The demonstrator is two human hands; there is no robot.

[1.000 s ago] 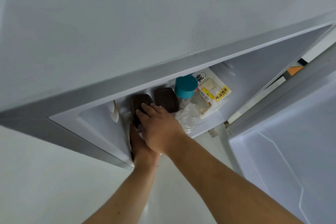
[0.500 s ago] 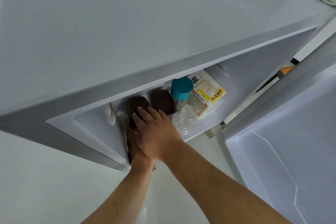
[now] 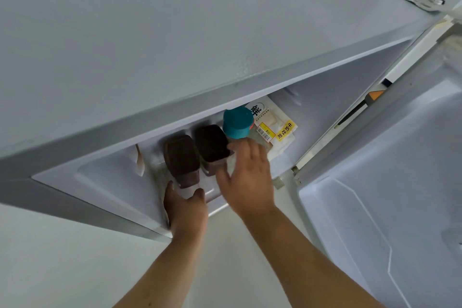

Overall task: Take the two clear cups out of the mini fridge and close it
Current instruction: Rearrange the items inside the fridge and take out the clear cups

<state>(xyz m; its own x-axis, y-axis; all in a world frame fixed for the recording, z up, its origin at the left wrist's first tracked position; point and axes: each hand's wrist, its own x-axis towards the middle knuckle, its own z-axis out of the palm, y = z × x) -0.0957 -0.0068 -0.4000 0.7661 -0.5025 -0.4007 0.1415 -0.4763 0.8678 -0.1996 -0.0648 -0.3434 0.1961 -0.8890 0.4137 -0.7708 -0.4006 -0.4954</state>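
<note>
Standing open above pale floor [image 3: 62, 270], the mini fridge [image 3: 175, 32] receives left hand [image 3: 186, 210] gripping a cup [image 3: 181, 160], right hand [image 3: 246, 177] spread.

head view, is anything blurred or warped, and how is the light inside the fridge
Head view: the right hand is smeared by motion, the left hand on the left brown-lidded cup is sharper; the wide lens bends the fridge top edge; soft even light, interior dimmer, no harsh glare.
</note>
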